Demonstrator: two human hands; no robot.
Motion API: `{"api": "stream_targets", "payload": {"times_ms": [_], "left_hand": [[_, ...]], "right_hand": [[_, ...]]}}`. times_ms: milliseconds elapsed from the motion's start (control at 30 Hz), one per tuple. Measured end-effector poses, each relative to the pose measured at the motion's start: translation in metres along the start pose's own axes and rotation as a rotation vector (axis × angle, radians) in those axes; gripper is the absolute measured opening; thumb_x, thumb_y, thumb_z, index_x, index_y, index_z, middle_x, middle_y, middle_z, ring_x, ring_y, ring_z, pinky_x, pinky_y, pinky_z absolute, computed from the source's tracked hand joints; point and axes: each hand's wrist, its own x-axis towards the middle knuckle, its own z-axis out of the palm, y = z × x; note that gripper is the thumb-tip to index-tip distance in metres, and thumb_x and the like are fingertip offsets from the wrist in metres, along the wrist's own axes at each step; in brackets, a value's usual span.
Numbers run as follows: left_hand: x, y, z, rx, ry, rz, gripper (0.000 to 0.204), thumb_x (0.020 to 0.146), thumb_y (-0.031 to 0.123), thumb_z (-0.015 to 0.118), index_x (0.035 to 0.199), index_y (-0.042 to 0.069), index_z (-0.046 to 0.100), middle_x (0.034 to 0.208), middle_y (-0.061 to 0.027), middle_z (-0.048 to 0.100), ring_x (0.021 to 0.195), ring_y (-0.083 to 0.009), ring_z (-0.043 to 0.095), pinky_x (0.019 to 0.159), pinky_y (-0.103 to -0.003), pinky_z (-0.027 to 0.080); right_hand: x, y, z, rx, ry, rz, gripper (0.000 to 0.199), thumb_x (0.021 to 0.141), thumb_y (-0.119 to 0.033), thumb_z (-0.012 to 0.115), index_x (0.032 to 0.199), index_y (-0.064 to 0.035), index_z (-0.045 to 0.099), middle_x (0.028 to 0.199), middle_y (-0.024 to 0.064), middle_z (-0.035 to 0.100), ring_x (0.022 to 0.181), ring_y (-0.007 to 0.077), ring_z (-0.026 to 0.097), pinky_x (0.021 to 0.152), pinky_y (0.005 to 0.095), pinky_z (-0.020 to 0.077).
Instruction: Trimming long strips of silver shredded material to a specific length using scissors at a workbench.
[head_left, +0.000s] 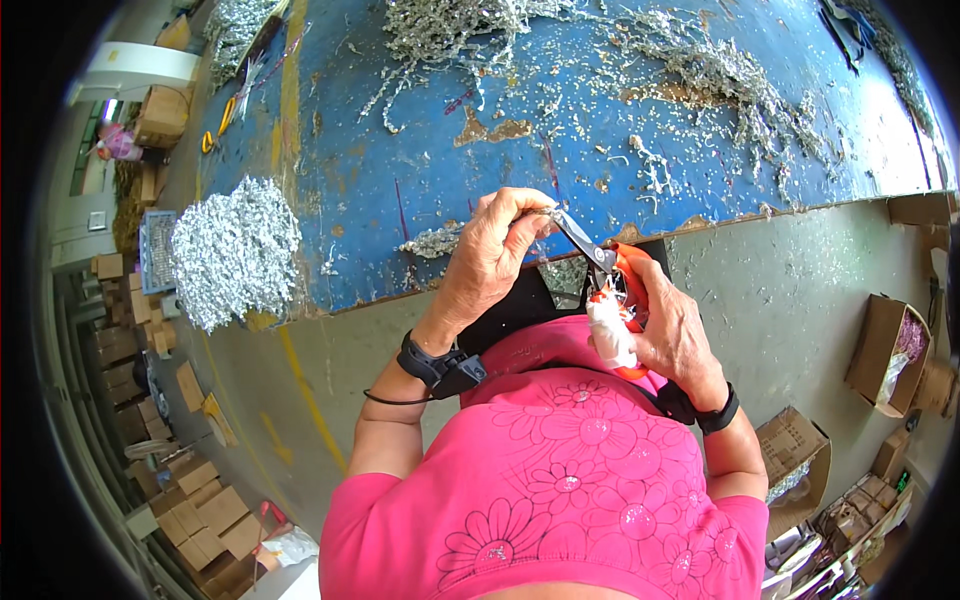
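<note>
Orange-handled scissors (pixel 597 258) are in my right hand (pixel 675 325), whose fingers wrap round the handles. White wrapping covers one of the handle loops. The dark blades point up and left, their tips at the fingertips of my left hand (pixel 490 255). Thumb and forefinger of that left hand are pinched together; whatever sits between them is too small to make out. Both hands are held over the near edge of the blue table (pixel 360 220). Just left of my left hand, a short bunch of silver tinsel (pixel 432 242) lies on the tabletop.
A big silver tinsel heap (pixel 238 252) hangs over the table's left corner. More tinsel piles (pixel 450 30) lie at the back and far right (pixel 740 75), among scattered silver bits. Yellow-handled scissors (pixel 218 125) rest at the far left. Cardboard boxes (pixel 890 355) stand on the floor.
</note>
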Motion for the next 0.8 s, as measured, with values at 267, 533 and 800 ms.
{"api": "stream_targets", "payload": {"times_ms": [267, 533, 800], "left_hand": [[0.004, 0.007, -0.008, -0.092, -0.061, 0.006, 0.012, 0.1, 0.008, 0.049, 0.108, 0.002, 0.056, 0.094, -0.0046, 0.064, 0.083, -0.0091, 0.064, 0.074, -0.024, 0.052], [0.002, 0.001, -0.011, -0.282, -0.097, -0.088, 0.014, 0.101, 0.01, 0.049, 0.109, 0.002, 0.058, 0.093, -0.0019, 0.064, 0.082, -0.0064, 0.061, 0.071, -0.022, 0.052], [0.004, 0.0, -0.015, -0.586, -0.198, -0.317, 0.019, 0.101, 0.017, 0.051, 0.108, 0.002, 0.058, 0.091, -0.0028, 0.064, 0.08, -0.0072, 0.062, 0.073, -0.021, 0.053]], "right_hand": [[0.002, 0.012, -0.004, -0.028, 0.045, -0.138, 0.066, 0.069, -0.02, 0.077, 0.127, -0.0061, 0.049, 0.112, 0.0101, 0.06, 0.077, 0.0247, 0.062, 0.071, 0.0342, 0.0522], [0.004, 0.011, -0.005, -0.038, 0.053, -0.156, 0.061, 0.068, -0.014, 0.076, 0.123, -0.0063, 0.051, 0.11, 0.0114, 0.062, 0.077, 0.029, 0.064, 0.069, 0.0357, 0.0528], [0.003, 0.019, -0.002, 0.01, 0.062, -0.187, 0.059, 0.069, -0.012, 0.074, 0.124, -0.0075, 0.051, 0.109, 0.0145, 0.064, 0.085, 0.0364, 0.065, 0.071, 0.0389, 0.0533]]}}
